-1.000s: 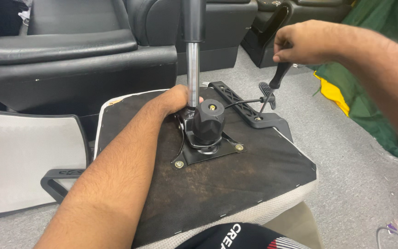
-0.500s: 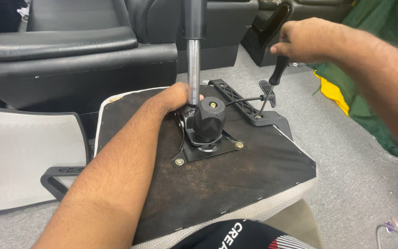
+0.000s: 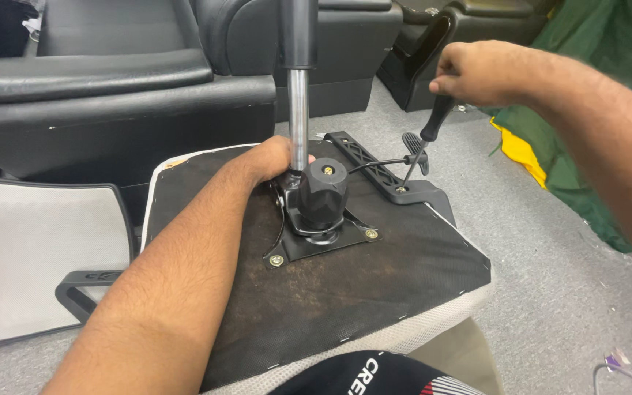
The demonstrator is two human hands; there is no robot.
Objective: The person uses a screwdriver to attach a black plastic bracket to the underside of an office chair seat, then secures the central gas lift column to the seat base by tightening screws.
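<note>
Barely shifted since a moment ago: right hand [image 3: 477, 72] clenched on screwdriver [image 3: 424, 143], tip at armrest bracket [image 3: 396, 181]; left hand [image 3: 276, 159] wrapped around gas cylinder [image 3: 299, 110] on upturned seat [image 3: 374, 285].

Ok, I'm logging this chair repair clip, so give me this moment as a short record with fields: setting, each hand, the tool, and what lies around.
setting: upturned chair seat, dark fabric underside up, on a grey carpet floor
left hand: left hand rests at the base of the chrome gas-lift column, next to the black knob
right hand: right hand grips a black-handled screwdriver
tool tip: on a screw in the black armrest bracket
metal plate: metal plate, bolts at its corners
around: black chairs behind, green cloth to the right
</note>
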